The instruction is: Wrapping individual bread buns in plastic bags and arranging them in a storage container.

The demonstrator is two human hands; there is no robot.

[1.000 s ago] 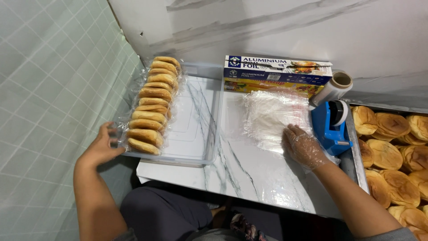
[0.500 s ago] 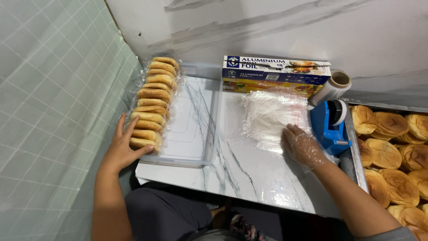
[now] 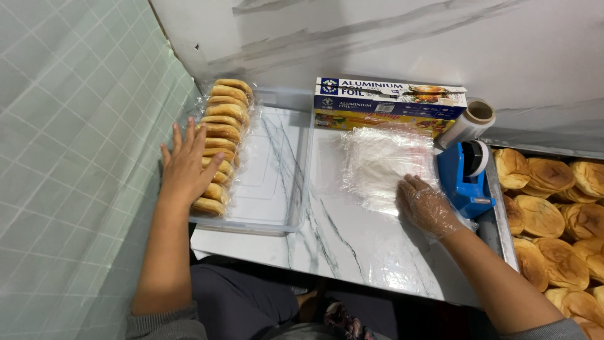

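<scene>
My left hand (image 3: 186,165) lies flat with fingers spread on a row of wrapped buns (image 3: 221,119) that stands on edge along the left side of a clear plastic tray (image 3: 277,189). My right hand (image 3: 426,206), in a thin clear glove, rests palm down on the near edge of a stack of clear plastic sheets (image 3: 384,157) on the marble counter (image 3: 352,245). Neither hand grips anything.
A blue and yellow foil box (image 3: 390,104) lies along the back wall. A cling film roll (image 3: 469,123) and a blue tape dispenser (image 3: 464,176) stand right of the sheets. A metal tray of unwrapped buns (image 3: 553,208) fills the right. A tiled wall is at left.
My left hand has moved up from the tray's near left corner onto the row of wrapped buns. My right hand has stayed on the plastic sheets.
</scene>
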